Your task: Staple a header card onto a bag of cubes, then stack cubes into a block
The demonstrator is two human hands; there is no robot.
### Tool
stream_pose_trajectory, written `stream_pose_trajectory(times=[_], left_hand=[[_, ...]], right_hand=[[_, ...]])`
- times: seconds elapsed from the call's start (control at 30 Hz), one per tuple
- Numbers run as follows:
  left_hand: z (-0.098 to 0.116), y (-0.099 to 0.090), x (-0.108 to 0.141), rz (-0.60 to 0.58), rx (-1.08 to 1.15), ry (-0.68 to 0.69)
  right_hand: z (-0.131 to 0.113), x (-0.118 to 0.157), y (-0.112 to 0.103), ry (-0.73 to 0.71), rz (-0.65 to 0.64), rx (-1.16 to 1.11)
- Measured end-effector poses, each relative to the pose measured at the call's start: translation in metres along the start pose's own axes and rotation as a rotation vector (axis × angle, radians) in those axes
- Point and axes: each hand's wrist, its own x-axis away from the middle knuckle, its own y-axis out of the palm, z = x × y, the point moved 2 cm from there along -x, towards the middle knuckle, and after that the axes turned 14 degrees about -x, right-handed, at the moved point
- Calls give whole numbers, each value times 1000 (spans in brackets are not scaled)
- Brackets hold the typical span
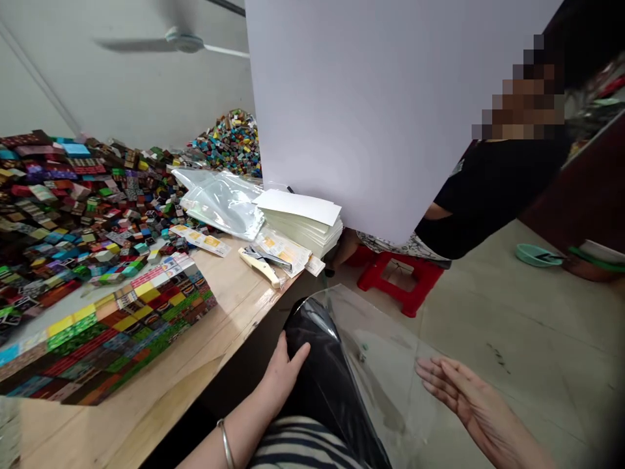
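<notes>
A clear plastic bag (pixel 385 365) lies across my lap over black cloth, spreading out to the right. My left hand (pixel 286 371) rests at its left side, thumb apart from the fingers; the finger ends are partly hidden. My right hand (pixel 469 397) is at the bag's right edge, fingers stretched out and their tips seen against the film. On the table corner ahead are a cream-handled stapler (pixel 261 266), a stack of white card strips (pixel 305 218) and a pile of clear plastic bags (pixel 222 198).
A long block of colourful printed small boxes (pixel 112 326) stands on the wooden table (pixel 195 371). Behind it are heaps of loose ones (pixel 97 202). A white board (pixel 351 117) hangs ahead. Right of it, a person in black (pixel 493 189) sits by a red stool (pixel 400 280).
</notes>
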Motion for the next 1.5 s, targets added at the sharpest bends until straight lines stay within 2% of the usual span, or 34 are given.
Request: stream_pose_trajectory(times=[0.17, 0.33, 0.47, 0.67, 0.87, 1.1, 1.3, 1.5], left_hand=[[-11, -4, -3, 55, 25, -117], [-6, -11, -1, 119, 101, -125], [-2, -14, 0, 127, 157, -124], [-10, -15, -3, 113, 209, -146], [-18, -25, -7, 197, 195, -172], [-13, -32, -7, 264, 251, -245], [-3, -34, 2, 211, 396, -248], [6, -32, 18, -15, 487, -247]], right_hand=[[9, -5, -9, 13, 38, 0], [22, -17, -19, 51, 35, 18], [29, -25, -21, 69, 24, 42], [33, -27, -14, 103, -4, 82], [31, -26, -8, 103, -29, 147], [34, -21, 13, 174, -91, 223], [45, -16, 30, 253, -183, 213], [54, -18, 29, 236, -235, 219]])
